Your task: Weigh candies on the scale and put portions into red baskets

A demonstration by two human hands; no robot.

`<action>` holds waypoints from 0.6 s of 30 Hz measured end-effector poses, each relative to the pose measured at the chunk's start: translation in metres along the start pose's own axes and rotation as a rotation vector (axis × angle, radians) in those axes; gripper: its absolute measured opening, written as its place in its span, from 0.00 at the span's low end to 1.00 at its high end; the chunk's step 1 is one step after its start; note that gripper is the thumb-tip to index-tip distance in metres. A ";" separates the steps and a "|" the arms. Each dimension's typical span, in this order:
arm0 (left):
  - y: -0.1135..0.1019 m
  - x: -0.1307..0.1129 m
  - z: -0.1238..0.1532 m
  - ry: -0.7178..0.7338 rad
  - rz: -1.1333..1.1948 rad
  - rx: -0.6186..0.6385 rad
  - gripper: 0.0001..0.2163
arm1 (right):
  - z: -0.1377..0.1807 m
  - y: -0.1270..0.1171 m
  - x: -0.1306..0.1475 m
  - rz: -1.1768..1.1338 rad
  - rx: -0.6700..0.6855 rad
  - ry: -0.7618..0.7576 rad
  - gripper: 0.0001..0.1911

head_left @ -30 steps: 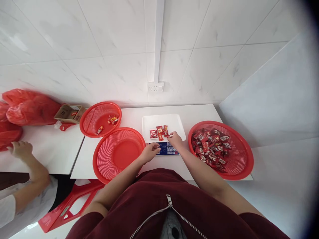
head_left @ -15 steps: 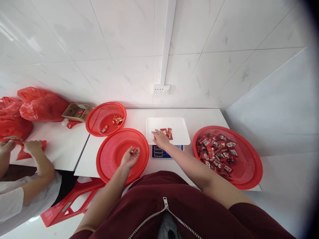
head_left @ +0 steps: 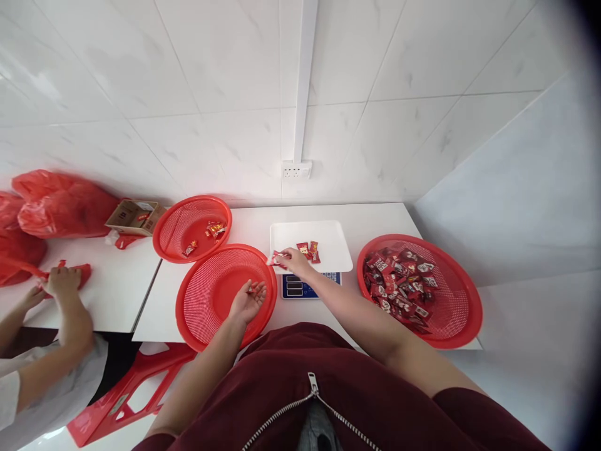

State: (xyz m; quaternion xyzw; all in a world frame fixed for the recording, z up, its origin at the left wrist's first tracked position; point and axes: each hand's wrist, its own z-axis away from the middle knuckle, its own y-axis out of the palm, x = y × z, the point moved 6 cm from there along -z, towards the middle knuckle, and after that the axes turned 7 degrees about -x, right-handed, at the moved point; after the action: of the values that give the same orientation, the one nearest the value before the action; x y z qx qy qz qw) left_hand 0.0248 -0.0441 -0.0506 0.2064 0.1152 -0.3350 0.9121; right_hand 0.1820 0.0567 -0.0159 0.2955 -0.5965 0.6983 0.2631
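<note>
My right hand (head_left: 297, 263) pinches a small red-and-white snack packet (head_left: 278, 259) at the left edge of the white tray (head_left: 334, 245). A few more red snack packets (head_left: 308, 251) lie on the tray, just beyond the fingertips. The tray sits on a scale (head_left: 295, 285) with a blue panel, partly covered by my right forearm. Palm up, my left hand (head_left: 246, 302) is over a red mesh basket (head_left: 201, 307), its fingers curled around a small red-wrapped piece that is mostly hidden.
A red basket of packets (head_left: 464, 307) stands at the right. Behind on the left are a smaller red basket (head_left: 174, 228), a cardboard box (head_left: 126, 216) and red plastic bags (head_left: 66, 207). A co-worker's hands (head_left: 64, 280) handle a red bag beside a red stool (head_left: 106, 407).
My right hand has lifted a packet from the tray and moved left toward the basket. My left hand stays over the basket. The view has shifted slightly.
</note>
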 end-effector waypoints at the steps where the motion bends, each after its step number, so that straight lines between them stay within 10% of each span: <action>1: 0.000 -0.001 -0.001 0.010 -0.012 -0.011 0.10 | 0.005 0.005 0.009 -0.031 0.020 -0.031 0.17; 5: -0.011 -0.002 -0.003 0.057 -0.117 -0.075 0.13 | 0.020 0.013 0.019 -0.054 0.045 -0.091 0.19; 18: -0.020 0.032 0.004 0.516 -0.980 0.135 0.20 | 0.006 -0.020 -0.082 0.200 -0.115 0.186 0.13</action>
State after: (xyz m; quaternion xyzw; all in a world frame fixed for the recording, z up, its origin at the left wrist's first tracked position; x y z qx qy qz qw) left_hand 0.0359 -0.0778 -0.0637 0.2618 0.3954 -0.6650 0.5769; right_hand 0.2533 0.0525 -0.0608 0.1530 -0.6350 0.7101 0.2627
